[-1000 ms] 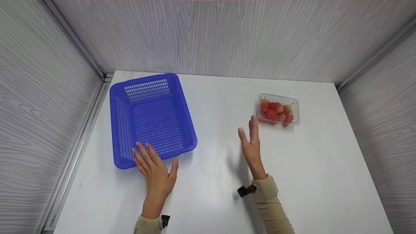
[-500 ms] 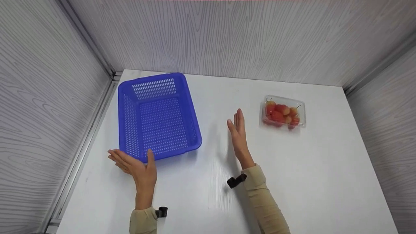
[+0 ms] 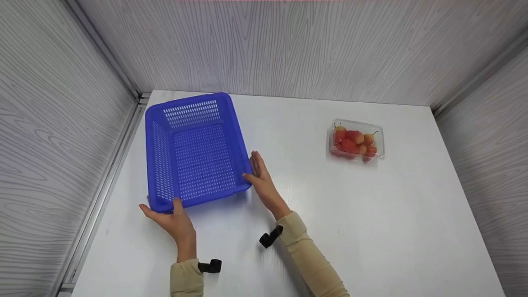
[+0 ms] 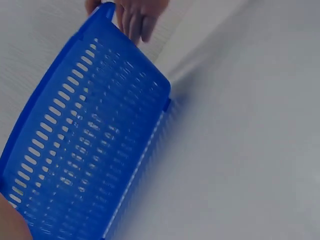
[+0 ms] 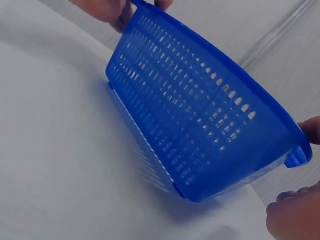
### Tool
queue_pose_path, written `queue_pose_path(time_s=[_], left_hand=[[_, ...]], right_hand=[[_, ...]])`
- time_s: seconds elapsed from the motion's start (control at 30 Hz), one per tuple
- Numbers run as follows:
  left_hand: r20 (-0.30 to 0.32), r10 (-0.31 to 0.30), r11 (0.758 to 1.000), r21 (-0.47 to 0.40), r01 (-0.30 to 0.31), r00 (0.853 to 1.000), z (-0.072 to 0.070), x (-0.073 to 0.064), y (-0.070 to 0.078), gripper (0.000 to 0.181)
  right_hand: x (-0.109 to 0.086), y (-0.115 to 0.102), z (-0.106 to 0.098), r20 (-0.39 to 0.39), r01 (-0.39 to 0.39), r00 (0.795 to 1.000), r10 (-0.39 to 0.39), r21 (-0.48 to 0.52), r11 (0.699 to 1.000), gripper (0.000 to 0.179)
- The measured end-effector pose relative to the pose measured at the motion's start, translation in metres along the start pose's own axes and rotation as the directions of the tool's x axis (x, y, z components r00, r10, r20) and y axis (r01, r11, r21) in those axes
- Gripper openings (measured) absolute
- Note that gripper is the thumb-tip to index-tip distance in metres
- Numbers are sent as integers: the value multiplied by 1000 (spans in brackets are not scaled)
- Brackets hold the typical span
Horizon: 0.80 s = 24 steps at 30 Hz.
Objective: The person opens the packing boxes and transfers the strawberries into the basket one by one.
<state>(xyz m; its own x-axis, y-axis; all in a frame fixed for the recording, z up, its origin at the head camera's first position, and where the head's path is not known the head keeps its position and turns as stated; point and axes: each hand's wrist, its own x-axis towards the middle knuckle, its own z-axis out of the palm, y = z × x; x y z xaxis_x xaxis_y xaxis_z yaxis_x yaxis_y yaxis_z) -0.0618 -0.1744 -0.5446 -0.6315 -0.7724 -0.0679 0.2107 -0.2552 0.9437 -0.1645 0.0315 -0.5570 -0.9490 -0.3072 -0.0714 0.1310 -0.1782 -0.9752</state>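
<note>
An empty blue plastic basket (image 3: 202, 161) with slotted walls sits at the left of the white table. My left hand (image 3: 175, 225) holds its near left corner, thumb over the rim and the other fingers outside, partly hidden below the edge. At the near right corner my right hand (image 3: 264, 185) has its thumb on the rim and its fingers along the outer wall. The left wrist view shows the basket's outer wall (image 4: 85, 130) from low down. In the right wrist view, the right thumb (image 5: 312, 130) meets the rim, with the fingers (image 5: 295, 212) lower down.
A clear plastic box (image 3: 380, 144) of red and yellow stemmed fruits (image 3: 350, 142) stands at the back right of the table (image 3: 371, 218). Wood-grained panels (image 3: 280, 45) enclose the back and both sides. Each sleeve carries a small black camera (image 3: 212, 266).
My right hand has moved left from near the fruit box to the basket's near right corner. My left hand has shifted and turned onto the near left corner. The basket looks unmoved.
</note>
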Motion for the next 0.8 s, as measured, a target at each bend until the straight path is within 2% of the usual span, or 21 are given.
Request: queue_pose_path(time_s=[0.1,0.2,0.33,0.53,0.8], left_hand=[[-44,-57,992,-119,51,997,0,5,-7,86],[-69,-52,988,-149,42,996,-1,9,-14,79],[-71,-51,992,-120,42,996,0,11,-17,74],[-69,-14,998,-67,10,998,-3,14,-15,69],[-33,-54,998,35,56,998,-3,6,-15,67]], right_hand=[[-1,3,9,14,-45,999,45,-53,998,75],[-3,4,14,10,-71,997,72,-100,992,75],[-4,5,14,-2,-69,998,69,-93,993,76],[-1,8,17,43,-59,997,63,-97,994,77],[-7,6,9,41,-62,997,67,-114,991,76]])
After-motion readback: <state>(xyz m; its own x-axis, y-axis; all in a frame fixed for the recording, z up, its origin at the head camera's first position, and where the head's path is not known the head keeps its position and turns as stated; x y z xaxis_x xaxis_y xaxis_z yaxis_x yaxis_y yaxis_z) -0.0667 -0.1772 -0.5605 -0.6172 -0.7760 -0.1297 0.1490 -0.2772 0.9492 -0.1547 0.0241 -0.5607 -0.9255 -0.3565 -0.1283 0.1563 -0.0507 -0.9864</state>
